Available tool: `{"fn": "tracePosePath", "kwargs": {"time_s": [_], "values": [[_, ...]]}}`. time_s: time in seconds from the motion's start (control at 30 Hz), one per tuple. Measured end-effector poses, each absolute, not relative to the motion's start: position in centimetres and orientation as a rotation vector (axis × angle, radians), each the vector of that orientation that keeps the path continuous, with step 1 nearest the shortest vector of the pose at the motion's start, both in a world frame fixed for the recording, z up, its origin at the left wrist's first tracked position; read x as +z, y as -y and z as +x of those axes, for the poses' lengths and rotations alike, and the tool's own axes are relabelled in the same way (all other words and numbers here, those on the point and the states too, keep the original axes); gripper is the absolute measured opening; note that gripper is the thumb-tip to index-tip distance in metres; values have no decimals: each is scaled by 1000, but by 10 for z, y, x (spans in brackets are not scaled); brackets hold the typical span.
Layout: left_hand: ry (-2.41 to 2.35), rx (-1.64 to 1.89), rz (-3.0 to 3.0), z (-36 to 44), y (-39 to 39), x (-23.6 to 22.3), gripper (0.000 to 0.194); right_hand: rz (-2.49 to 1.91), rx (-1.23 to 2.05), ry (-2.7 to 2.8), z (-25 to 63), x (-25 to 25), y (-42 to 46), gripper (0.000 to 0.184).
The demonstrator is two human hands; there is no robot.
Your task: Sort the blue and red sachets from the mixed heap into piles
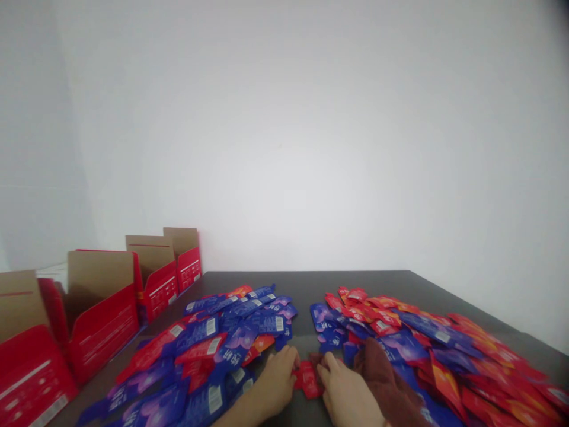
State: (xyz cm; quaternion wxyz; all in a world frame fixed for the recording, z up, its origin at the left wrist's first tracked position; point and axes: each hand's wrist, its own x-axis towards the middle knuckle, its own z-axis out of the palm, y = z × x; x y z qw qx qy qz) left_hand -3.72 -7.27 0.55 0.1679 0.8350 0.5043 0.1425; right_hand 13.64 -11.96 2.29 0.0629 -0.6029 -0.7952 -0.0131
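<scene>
My left hand has its fingers curled together at the left edge of a small red packet low in the middle of the head view. From the other side my right hand pinches the packet's right edge, its fingers bent. The packet lies low over the dark table between the two hands. Brown cloth bunches beside my right hand; I cannot tell whether it is a sleeve. Close to my left hand spreads a pile of blue and red pouches.
On the right, a second heap of red and blue pouches covers much of the dark table. Several red cardboard boxes with raised brown flaps stand along the left edge. A white wall rises behind the table.
</scene>
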Motion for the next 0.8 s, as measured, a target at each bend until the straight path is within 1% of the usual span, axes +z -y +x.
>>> {"fn": "tracePosePath", "kwargs": {"time_s": [0.13, 0.2, 0.27, 0.33, 0.43, 0.53, 0.67, 0.8], "values": [[-1466, 394, 2398, -31, 73, 4, 24, -1654, 15, 2534, 118, 19, 117, 53], [-1477, 390, 2433, -30, 75, 3, 22, -1606, 56, 2564, 117, 18, 119, 51], [-1493, 373, 2478, -30, 76, 1, 24, -1641, 92, 2545, 125, 18, 124, 46], [-1499, 331, 2549, -28, 76, -2, 31, -1727, 78, 2485, 139, 17, 129, 46], [-1486, 292, 2653, -24, 75, -4, 38, -1910, -50, 2354, 160, 18, 129, 48], [-1494, 315, 2670, -20, 72, -5, 39, -2030, -169, 2292, 163, 20, 118, 49], [-1497, 357, 2634, -22, 67, -10, 37, -1984, -161, 2343, 134, 24, 105, 48], [-1446, 412, 2639, -27, 66, -16, 34, -1813, -104, 2469, 108, 23, 110, 52]]}}
